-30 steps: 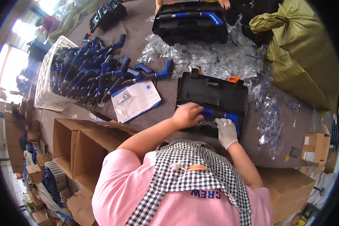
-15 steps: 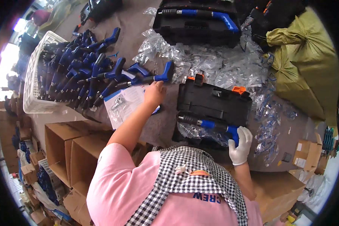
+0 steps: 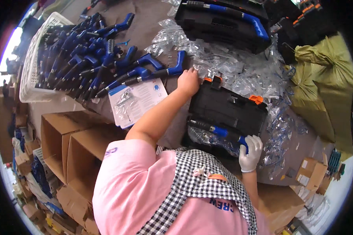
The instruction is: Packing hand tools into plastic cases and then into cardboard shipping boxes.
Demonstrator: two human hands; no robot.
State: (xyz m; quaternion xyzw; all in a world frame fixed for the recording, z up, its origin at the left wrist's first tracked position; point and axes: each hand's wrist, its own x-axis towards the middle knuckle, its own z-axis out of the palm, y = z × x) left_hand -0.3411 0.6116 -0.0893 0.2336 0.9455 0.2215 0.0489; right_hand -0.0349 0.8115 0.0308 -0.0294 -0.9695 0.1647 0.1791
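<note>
Head view: right hand [image 3: 251, 152], in a white knit-looking glove, is bent around the grip of a blue tool [image 3: 220, 132], thumb and fingers on either side. The hold looks like a steadying one, taken at the thick end. Left hand [image 3: 189, 82], bare, fingers curled narrow, is between the loose tools and the lid corner; cannot tell whether anything is pinched in it.

Tool lies lengthwise in the near half of an open black case [image 3: 229, 105], probably because the long barrel and angled grip suit that direction. A clear bag [image 3: 202, 137] of small parts sits under and beside the barrel, apparently using the space left there. Case: matt, rigid, plastic-looking; lid laid back, orange latches [image 3: 256, 99] on its far edge.

Left of case: printed leaflet [image 3: 147, 94], flat, with a bagged part [image 3: 125, 100] on top, perhaps as a weight. Further left, loose tools [image 3: 90, 58], dark barrels and blue L-shaped grips, spill from a white lattice crate [image 3: 27, 78] onto the grey worktop [image 3: 304, 137].

Beyond the lid: crinkled, glossy clear bags [image 3: 231, 64], then a second case [image 3: 208, 29] holding a similar tool. Far right: woven olive sacks [image 3: 317, 86], necks gathered.
</note>
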